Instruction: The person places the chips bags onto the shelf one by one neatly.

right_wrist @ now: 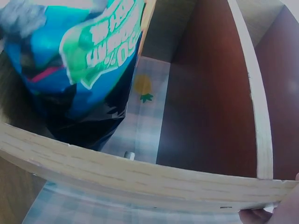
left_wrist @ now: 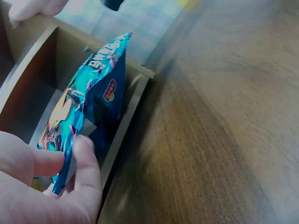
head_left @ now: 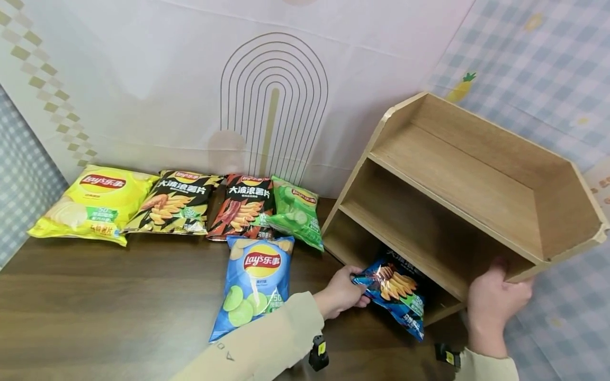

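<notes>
A blue-and-black bag of potato chips (head_left: 393, 288) tilts partly inside the bottom compartment of a wooden shelf (head_left: 457, 206), its lower end sticking out the front. My left hand (head_left: 342, 293) pinches the bag's left edge; in the left wrist view, thumb and fingers (left_wrist: 86, 163) press it from both sides. My right hand (head_left: 498, 304) grips the shelf's right side panel, and part of that hand shows at the corner of the right wrist view. There the bag (right_wrist: 84, 70) stands between the shelf boards.
Left of the shelf lies a blue lime chip bag (head_left: 257, 280). Behind it, along the wall, are a yellow bag (head_left: 102, 203), a black-and-gold bag (head_left: 173, 203), a black-and-red bag (head_left: 243, 206) and a green bag (head_left: 297, 211), on a dark wooden table (head_left: 119, 301).
</notes>
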Demonstrator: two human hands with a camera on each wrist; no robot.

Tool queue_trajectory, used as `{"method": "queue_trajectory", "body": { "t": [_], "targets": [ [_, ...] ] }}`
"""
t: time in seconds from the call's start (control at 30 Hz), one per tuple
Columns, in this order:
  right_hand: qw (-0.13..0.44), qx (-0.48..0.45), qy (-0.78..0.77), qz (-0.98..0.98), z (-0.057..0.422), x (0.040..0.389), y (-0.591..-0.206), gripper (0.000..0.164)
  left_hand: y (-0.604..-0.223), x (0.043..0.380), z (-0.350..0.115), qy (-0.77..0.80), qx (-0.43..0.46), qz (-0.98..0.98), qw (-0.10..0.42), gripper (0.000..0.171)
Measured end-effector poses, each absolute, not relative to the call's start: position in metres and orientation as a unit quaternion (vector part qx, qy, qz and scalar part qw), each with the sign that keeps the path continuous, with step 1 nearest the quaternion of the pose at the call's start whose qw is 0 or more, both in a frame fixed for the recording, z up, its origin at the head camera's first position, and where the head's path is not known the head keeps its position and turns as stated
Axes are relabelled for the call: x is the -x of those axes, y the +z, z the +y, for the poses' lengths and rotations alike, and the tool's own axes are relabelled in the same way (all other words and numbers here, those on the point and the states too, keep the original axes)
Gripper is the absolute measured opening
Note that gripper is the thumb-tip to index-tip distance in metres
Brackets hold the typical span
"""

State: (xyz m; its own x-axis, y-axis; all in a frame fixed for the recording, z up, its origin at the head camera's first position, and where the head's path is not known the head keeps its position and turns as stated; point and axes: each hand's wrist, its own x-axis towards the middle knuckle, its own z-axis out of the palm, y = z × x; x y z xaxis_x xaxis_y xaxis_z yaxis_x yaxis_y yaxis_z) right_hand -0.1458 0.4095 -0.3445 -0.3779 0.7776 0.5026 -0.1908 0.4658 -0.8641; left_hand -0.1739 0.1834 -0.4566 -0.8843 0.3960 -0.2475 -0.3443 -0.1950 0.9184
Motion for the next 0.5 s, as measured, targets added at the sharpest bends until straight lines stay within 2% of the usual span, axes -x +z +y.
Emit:
{"method": "queue_trajectory", "body": {
  "t": [0.5],
  "targets": [
    [0.521, 0.224, 0.454, -0.687, 0.4096, 0.1448, -0.3438, 0.039, -0.4579, 0.1709, 0.1816, 0.770, -0.034, 0.585, 0.253, 0.051]
  ]
}}
